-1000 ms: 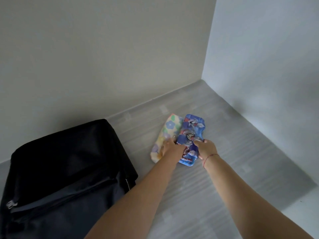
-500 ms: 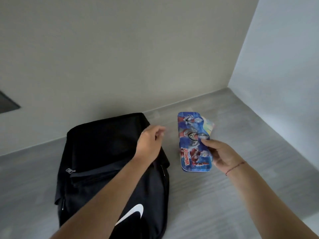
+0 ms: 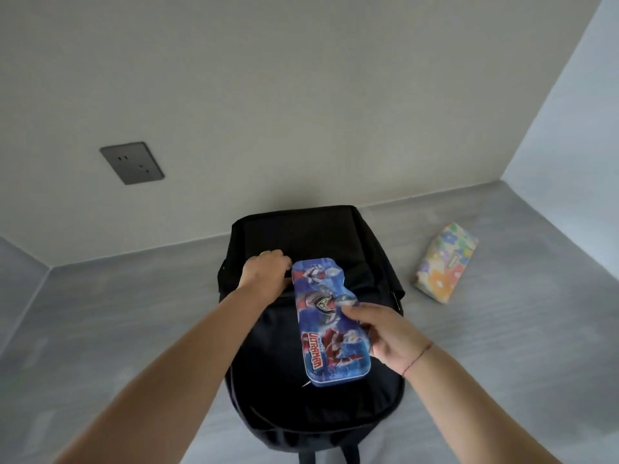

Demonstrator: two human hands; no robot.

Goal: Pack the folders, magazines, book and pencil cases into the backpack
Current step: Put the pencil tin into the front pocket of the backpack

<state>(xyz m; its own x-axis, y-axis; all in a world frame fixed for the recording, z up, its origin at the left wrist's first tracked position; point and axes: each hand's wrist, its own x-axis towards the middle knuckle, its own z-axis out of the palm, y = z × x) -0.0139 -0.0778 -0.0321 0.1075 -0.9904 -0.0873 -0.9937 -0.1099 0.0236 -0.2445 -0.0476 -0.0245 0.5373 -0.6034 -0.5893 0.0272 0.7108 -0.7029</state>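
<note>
A black backpack [image 3: 301, 406] lies flat on the grey surface in the middle of the view. My right hand [image 3: 385, 333] holds a blue tin pencil case [image 3: 326, 333] with a cartoon hero print, hovering lengthwise over the backpack. My left hand [image 3: 264, 271] is closed on the backpack's fabric near the upper zipper line, just left of the tin's far end. A floral pencil case [image 3: 443, 261] lies on the surface to the right of the backpack, apart from both hands. The backpack's inside is hidden.
The grey surface [image 3: 100, 323] is bounded by a pale back wall and a side wall [image 3: 576, 105] meeting in a corner at the right. A dark wall socket [image 3: 131, 163] sits on the back wall above the backpack's left.
The right hand has carried the blue pencil case left, over the backpack, leaving the floral case behind. The left hand has moved from mid-air onto the backpack's upper fabric. The view shifted left.
</note>
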